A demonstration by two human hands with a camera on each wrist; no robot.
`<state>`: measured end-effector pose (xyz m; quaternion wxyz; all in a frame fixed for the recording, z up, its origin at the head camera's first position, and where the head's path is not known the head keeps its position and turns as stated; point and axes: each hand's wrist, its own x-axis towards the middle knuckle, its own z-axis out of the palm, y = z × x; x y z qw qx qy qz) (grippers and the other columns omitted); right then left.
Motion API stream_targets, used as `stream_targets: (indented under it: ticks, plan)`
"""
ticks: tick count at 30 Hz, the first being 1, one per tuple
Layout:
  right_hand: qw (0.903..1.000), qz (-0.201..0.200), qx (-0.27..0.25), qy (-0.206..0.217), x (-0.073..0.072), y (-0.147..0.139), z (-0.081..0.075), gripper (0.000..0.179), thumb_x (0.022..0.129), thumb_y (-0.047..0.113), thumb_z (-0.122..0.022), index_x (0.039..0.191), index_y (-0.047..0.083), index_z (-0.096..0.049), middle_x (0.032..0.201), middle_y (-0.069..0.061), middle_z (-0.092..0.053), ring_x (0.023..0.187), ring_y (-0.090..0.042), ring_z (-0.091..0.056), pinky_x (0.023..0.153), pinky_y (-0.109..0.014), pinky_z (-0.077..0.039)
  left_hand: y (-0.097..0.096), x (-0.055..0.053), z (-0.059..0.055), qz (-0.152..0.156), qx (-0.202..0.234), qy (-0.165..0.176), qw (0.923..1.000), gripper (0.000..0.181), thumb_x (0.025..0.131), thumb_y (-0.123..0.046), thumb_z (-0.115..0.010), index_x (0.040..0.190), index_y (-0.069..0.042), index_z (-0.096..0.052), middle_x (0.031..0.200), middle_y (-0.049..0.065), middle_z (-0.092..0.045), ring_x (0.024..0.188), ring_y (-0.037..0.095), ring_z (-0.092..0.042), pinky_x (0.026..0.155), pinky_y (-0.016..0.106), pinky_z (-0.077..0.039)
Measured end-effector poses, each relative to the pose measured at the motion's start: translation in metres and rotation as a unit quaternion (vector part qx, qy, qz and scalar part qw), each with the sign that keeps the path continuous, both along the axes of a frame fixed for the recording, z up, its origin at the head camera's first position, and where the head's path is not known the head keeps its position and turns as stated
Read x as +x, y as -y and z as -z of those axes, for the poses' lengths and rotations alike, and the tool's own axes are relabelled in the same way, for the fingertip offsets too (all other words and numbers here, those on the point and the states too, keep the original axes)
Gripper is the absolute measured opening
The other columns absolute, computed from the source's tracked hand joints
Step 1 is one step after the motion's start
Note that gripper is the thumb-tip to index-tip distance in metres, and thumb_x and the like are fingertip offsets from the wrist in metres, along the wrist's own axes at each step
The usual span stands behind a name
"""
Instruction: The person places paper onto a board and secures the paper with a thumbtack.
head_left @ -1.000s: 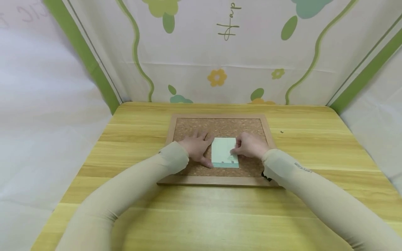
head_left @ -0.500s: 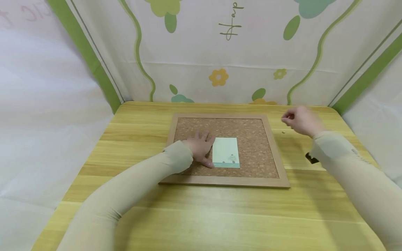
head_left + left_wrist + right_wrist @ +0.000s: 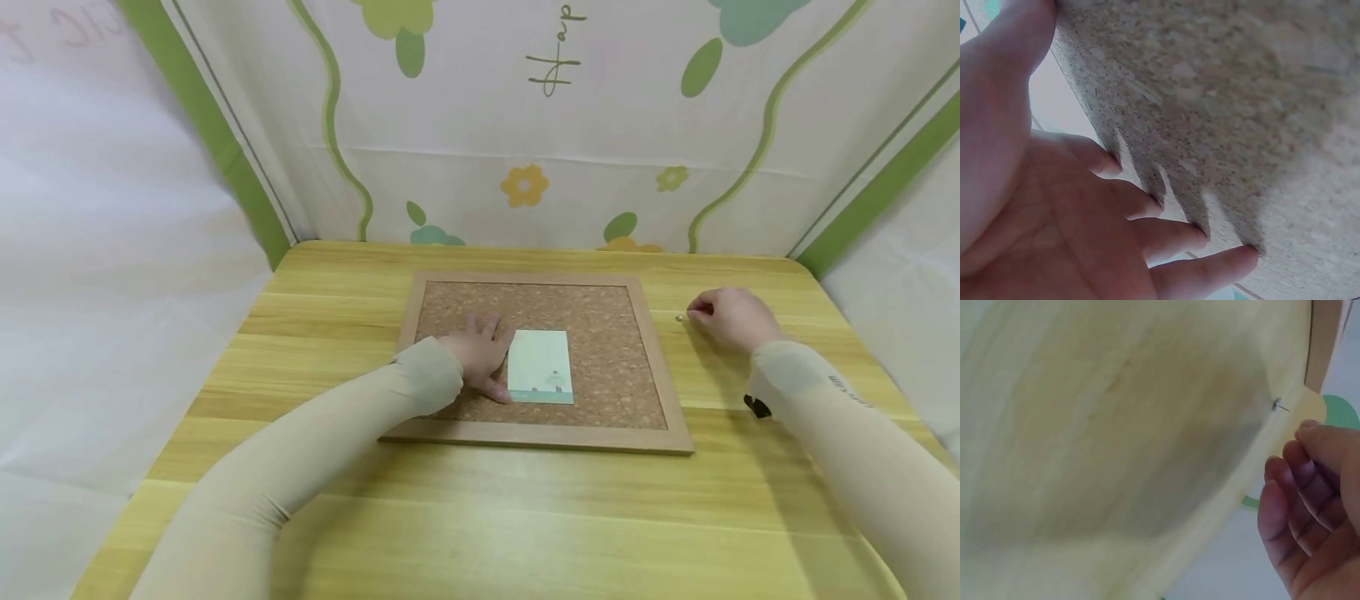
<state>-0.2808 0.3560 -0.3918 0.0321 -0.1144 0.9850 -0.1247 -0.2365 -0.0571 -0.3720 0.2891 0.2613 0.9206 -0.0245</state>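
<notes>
My left hand point(image 3: 477, 357) rests with spread fingers on a cork board point(image 3: 603, 350); its thumb and index finger are at the left edge of a pale green note card point(image 3: 538, 362). In the left wrist view the fingertips point(image 3: 1249, 253) press the cork. My right hand point(image 3: 735, 318) is low over the table, right of the board, with its fingers loosely bent. A thumbtack point(image 3: 1277, 405) lies just beyond its thumb and index finger, apart from them, pin pointing sideways. Nothing shows between those fingers.
The board's light wooden frame point(image 3: 540, 435) lies on a wood-grain table point(image 3: 480, 517). A white curtain point(image 3: 450, 100) with printed flowers stands behind the table's back edge. White cloth hangs on both sides.
My right hand has left the card's right edge, moved right across the board's frame, then come down beside the thumbtack. The left hand has stayed on the board.
</notes>
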Motion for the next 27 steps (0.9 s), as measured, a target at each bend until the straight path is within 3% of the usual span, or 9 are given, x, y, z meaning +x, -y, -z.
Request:
stream_targets:
  ticks: [6, 27]
  plan:
    - [0.9999, -0.001, -0.004, -0.012, -0.003, 0.007, 0.005, 0.023, 0.099, 0.02, -0.062, 0.104, -0.001, -0.071, 0.1, -0.022, -0.069, 0.091, -0.042, -0.063, 0.082, -0.059, -0.045, -0.001, -0.001, 0.001, 0.006, -0.011, 0.0, 0.9999, 0.118, 0.079, -0.065, -0.062, 0.159, -0.013, 0.009, 0.162, 0.019, 0.016, 0.144, 0.051, 0.009, 0.109, 0.063, -0.025]
    - [0.9999, 0.001, -0.001, -0.012, -0.009, 0.006, 0.014, 0.02, 0.098, 0.019, -0.062, 0.101, 0.002, -0.072, 0.092, -0.015, -0.07, 0.086, -0.036, -0.064, 0.077, -0.056, -0.046, -0.002, -0.002, 0.002, 0.008, -0.018, 0.008, 0.9998, 0.117, 0.081, -0.065, -0.059, 0.158, -0.013, 0.012, 0.161, 0.019, 0.02, 0.144, 0.052, 0.01, 0.107, 0.067, -0.024]
